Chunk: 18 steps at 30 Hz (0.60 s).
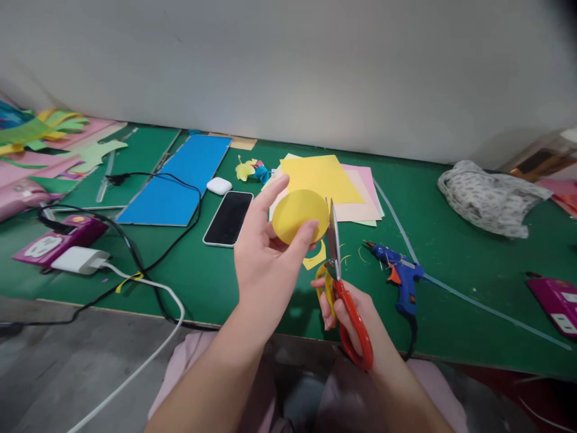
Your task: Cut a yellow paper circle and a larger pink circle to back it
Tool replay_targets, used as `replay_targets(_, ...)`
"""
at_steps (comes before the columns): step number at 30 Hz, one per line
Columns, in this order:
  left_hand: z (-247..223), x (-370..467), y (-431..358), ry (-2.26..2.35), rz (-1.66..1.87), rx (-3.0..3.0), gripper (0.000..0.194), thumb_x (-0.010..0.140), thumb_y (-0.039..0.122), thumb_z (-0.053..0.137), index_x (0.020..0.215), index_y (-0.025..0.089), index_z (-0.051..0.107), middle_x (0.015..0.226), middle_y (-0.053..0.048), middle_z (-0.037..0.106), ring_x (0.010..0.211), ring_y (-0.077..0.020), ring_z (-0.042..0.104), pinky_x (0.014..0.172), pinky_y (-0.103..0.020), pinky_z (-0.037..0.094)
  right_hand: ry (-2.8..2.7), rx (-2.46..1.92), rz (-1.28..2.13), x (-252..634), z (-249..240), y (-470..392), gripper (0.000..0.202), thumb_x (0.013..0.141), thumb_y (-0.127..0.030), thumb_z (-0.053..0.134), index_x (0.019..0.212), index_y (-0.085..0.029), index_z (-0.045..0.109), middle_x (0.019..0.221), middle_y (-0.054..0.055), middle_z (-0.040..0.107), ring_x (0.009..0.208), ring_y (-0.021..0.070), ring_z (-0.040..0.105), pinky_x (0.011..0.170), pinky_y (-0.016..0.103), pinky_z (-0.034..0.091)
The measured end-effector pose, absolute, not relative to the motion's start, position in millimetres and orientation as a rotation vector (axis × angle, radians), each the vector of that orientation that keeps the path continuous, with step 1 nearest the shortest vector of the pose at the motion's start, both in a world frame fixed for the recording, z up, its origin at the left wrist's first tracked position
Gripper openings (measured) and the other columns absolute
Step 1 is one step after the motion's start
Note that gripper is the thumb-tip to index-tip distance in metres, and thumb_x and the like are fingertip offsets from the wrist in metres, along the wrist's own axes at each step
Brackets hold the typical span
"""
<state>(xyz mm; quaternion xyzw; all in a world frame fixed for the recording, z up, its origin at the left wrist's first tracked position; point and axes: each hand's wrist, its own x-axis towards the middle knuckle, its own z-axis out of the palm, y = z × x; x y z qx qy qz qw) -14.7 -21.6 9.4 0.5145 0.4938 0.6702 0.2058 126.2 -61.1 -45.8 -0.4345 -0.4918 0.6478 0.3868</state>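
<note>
A round yellow paper disc (pixel 295 213) is pinched in my left hand (pixel 268 258), thumb on its near face. My right hand (pixel 356 307) grips a pair of scissors (pixel 356 325) with one red and one yellow handle. The blades point upward, close by the disc's right edge; whether they touch it I cannot tell. Beneath lie yellow paper offcuts (pixel 315 257) and thin curled trimmings. Behind the disc rests a stack of coloured paper, a yellow sheet (pixel 322 177) on top.
Right of my hands lies a blue glue gun (pixel 401 270), near a clear glue stick (pixel 491 310). To the left are a phone (pixel 228 218), a white earbud case (pixel 219 186), a blue board (pixel 180 180) and a purple power strip (pixel 63 240) with trailing cables. A patterned bag (pixel 489 198) sits at the far right.
</note>
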Motion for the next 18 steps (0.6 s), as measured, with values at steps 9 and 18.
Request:
replay_targets(9,7.6,-15.9,-21.3,1.408,1.875,1.447,0.053,0.081,0.028,0.069,0.13,0.031,0.051,0.13,-0.006,0.057,0.086,-0.0212,0.071,0.059,-0.027,0.064,-1.25,-1.162,1.66,125.1,-41.2,-59.9,0.042,0.076,-0.056,0.064,0.092,-0.017,0.065,0.06,-0.003,0.047,0.051,0.0111,0.041,0.049,0.026,0.039)
replay_targets(18,8.8,-15.5,-21.3,1.421,1.87,1.463,0.051,0.081,0.028,0.069,0.129,0.03,0.051,0.131,-0.006,0.057,0.088,-0.0216,0.071,0.06,-0.028,0.064,-1.25,-1.146,1.666,126.4,-43.4,-61.2,0.046,0.076,-0.061,0.063,0.091,-0.017,0.064,0.06,-0.003,0.048,0.051,0.0106,0.042,0.049,0.025,0.04)
